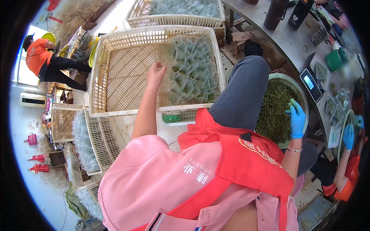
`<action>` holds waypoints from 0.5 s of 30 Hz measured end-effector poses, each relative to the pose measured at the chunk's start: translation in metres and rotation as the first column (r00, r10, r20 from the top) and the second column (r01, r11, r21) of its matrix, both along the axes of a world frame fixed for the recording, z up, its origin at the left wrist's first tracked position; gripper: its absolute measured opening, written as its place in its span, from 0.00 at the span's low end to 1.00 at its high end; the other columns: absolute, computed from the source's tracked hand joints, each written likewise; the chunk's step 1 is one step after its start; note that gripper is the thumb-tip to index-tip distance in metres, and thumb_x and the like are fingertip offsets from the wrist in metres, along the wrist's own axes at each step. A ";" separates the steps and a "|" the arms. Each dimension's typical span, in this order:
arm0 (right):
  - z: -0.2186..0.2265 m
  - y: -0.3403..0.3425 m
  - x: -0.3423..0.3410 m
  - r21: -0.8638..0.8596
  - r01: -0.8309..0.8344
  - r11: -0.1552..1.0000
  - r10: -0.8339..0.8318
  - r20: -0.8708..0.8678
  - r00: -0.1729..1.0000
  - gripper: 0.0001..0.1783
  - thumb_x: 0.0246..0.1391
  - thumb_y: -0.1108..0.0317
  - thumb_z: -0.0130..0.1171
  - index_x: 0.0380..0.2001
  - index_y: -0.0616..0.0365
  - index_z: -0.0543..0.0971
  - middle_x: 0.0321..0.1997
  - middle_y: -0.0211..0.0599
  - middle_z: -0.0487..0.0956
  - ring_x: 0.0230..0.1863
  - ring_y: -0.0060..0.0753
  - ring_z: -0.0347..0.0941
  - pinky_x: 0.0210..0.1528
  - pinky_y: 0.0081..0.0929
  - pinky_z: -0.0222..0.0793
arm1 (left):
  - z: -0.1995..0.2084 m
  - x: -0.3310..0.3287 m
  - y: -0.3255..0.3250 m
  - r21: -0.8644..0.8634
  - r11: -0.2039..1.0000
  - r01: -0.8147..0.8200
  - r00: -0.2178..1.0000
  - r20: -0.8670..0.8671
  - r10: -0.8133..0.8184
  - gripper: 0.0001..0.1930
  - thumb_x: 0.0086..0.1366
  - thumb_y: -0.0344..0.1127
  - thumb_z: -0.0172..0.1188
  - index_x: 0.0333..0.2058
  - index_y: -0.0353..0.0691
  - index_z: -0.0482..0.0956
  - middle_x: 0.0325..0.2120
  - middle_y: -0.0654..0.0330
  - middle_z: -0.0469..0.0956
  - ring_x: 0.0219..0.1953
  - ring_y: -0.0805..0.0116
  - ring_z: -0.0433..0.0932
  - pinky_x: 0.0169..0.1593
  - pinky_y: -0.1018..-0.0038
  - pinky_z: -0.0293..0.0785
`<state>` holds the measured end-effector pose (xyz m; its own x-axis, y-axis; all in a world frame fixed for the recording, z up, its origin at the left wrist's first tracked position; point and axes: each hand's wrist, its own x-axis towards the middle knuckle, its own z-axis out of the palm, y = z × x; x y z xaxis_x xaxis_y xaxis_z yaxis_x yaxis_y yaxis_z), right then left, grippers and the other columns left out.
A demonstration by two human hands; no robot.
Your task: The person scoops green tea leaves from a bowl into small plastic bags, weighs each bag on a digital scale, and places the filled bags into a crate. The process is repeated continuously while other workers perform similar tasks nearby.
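Note:
Above the slatted bottom of a large pale plastic crate (127,42) is my left hand (156,74), bare, its fingers curled closed; whether they pinch anything is hidden. To its right, rows of small clear bags (192,69) lie in the crate, some with green grains in them. My right hand (296,120), in a blue glove with greenish fingertips, is over a round basin (305,101) at my right knee. Small green peppercorn-like berries (275,111) fill that basin. The right fingers are bent together, and what they hold, if anything, cannot be made out.
A metal table (287,42) curves along the right, bearing a digital scale (311,82), dark flasks (275,15) and filled bags (337,106). Another crate of bags (185,7) stands beyond mine; more crates (92,138) are at left. Co-workers' gloved hand (348,136) and orange shirt (38,57) show.

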<state>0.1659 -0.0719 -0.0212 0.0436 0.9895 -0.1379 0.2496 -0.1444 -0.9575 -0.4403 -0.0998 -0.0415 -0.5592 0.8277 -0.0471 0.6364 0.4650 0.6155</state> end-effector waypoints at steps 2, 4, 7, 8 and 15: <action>-0.008 -0.004 0.004 -0.010 0.003 1.000 -0.002 0.035 0.999 0.18 0.58 0.72 0.52 0.52 0.61 0.74 0.48 0.38 0.77 0.34 0.21 0.73 0.38 0.20 0.72 | 0.019 0.005 0.002 0.057 0.996 0.070 0.997 -0.042 -0.068 0.22 0.57 0.49 0.57 0.47 0.43 0.75 0.42 0.51 0.79 0.45 0.53 0.77 0.48 0.62 0.72; -0.014 -0.005 0.002 0.017 -0.007 1.000 0.007 0.029 1.000 0.18 0.58 0.72 0.53 0.51 0.62 0.74 0.47 0.36 0.78 0.34 0.20 0.73 0.37 0.19 0.71 | 0.029 0.016 0.012 -0.208 0.944 0.257 0.935 -0.195 -0.297 0.20 0.59 0.51 0.54 0.43 0.44 0.77 0.39 0.53 0.80 0.43 0.53 0.78 0.46 0.61 0.72; -0.018 -0.007 0.004 0.101 -0.035 0.994 0.026 0.092 0.995 0.16 0.56 0.73 0.53 0.48 0.62 0.76 0.44 0.37 0.80 0.32 0.20 0.73 0.37 0.21 0.71 | 0.032 0.037 0.030 -0.504 0.764 0.402 0.756 -0.287 -0.588 0.26 0.60 0.59 0.47 0.43 0.44 0.77 0.39 0.50 0.79 0.44 0.50 0.77 0.46 0.57 0.71; -0.016 -0.005 0.002 0.072 -0.054 0.996 0.039 0.203 0.979 0.17 0.55 0.72 0.54 0.48 0.61 0.77 0.45 0.40 0.80 0.36 0.25 0.76 0.42 0.25 0.71 | 0.022 0.035 0.034 -0.593 0.720 0.361 0.744 -0.283 -0.606 0.29 0.60 0.62 0.45 0.43 0.44 0.77 0.39 0.49 0.79 0.44 0.49 0.77 0.47 0.56 0.71; -0.026 -0.012 0.007 0.111 0.030 0.993 -0.098 0.689 0.718 0.26 0.48 0.60 0.60 0.52 0.53 0.73 0.47 0.48 0.76 0.46 0.51 0.73 0.49 0.41 0.69 | 0.028 0.057 0.051 -0.682 0.688 0.247 0.762 -0.302 -0.573 0.33 0.57 0.68 0.46 0.40 0.42 0.78 0.28 0.51 0.81 0.35 0.53 0.80 0.43 0.58 0.71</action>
